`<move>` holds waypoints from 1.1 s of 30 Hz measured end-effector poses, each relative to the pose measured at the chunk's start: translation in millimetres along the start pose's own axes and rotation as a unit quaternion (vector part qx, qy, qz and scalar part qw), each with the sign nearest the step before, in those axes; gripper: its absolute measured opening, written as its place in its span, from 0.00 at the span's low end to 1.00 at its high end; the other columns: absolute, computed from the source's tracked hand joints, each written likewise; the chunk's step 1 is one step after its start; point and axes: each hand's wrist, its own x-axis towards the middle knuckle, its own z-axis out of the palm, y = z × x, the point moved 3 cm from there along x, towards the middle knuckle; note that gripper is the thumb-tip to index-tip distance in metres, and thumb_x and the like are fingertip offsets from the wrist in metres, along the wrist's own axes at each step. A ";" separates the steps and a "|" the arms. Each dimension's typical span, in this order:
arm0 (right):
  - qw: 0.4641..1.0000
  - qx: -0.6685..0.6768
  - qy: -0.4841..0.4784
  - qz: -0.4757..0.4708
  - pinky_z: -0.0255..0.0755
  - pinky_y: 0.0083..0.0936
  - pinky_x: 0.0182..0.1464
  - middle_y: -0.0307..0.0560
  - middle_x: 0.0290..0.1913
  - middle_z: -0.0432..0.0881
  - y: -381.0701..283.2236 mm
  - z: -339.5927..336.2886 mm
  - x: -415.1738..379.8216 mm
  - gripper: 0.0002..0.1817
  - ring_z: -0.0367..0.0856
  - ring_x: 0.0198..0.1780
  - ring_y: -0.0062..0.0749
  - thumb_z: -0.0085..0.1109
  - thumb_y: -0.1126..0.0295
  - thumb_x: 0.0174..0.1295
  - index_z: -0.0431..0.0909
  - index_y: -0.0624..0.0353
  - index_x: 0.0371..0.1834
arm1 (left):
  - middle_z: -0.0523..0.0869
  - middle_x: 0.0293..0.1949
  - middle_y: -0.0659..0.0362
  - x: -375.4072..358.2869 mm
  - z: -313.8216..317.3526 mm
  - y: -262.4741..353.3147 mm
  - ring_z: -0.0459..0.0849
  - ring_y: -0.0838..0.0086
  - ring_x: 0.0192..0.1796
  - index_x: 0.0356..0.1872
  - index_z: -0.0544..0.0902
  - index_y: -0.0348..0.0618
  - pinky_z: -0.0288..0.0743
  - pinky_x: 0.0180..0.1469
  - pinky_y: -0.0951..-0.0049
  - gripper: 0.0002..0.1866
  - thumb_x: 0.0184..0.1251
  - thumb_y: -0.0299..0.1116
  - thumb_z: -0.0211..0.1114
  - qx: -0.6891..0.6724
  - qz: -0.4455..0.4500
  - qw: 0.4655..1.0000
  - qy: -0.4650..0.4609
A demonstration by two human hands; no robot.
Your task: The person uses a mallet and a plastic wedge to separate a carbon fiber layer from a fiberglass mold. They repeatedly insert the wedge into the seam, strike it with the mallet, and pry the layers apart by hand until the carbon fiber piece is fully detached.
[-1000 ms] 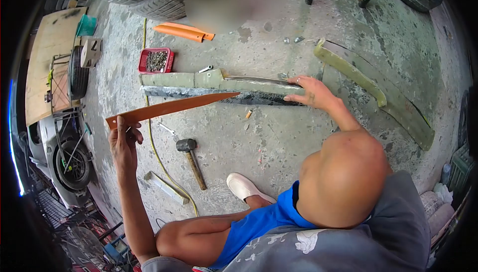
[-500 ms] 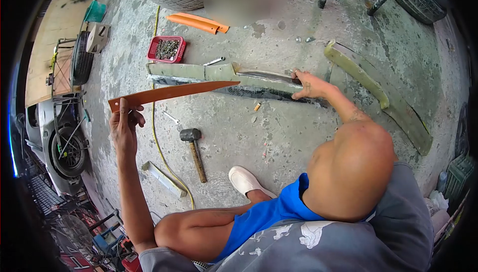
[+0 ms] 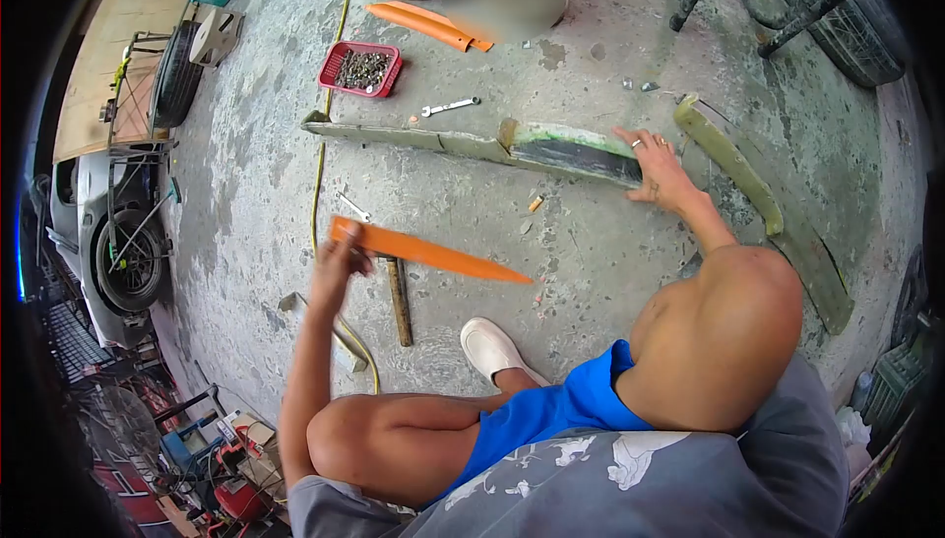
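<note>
Pinched at its wide end by my left hand (image 3: 342, 264), a flat orange pointed strip (image 3: 438, 254) is held above the floor, its tip toward the right. My right hand (image 3: 663, 170) grips the right end of a long grey-green panel (image 3: 423, 142), thumb on the near edge and fingers over the far one. Dark and whitish patches mark the panel near that hand. Below the strip lies a hammer (image 3: 399, 304), its head mostly hidden by the strip and my left hand.
A red basket (image 3: 396, 75) of small metal parts, a wrench (image 3: 451, 106) and more orange pieces (image 3: 418, 22) lie beyond the panel. A smaller wrench (image 3: 354, 206) and yellow hose (image 3: 317, 184) are at left. Another curved panel (image 3: 733, 162) lies at right, near a tyre (image 3: 837, 26).
My left hand has brought the orange strip nearer and rightward, its tip now angled toward me. The long panel has tilted under my right hand, showing a different side.
</note>
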 end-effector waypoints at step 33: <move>0.996 -0.013 -0.089 -0.016 0.73 0.45 0.36 0.68 0.25 0.79 -57.9 -98.8 74.6 0.39 0.78 0.28 0.62 0.44 0.38 0.73 0.83 0.67 0.28 | 0.79 0.20 0.44 -61.0 108.0 31.5 0.78 0.50 0.23 0.38 0.73 0.36 0.68 0.27 0.59 0.13 0.70 0.35 0.66 0.278 0.290 0.915 -0.044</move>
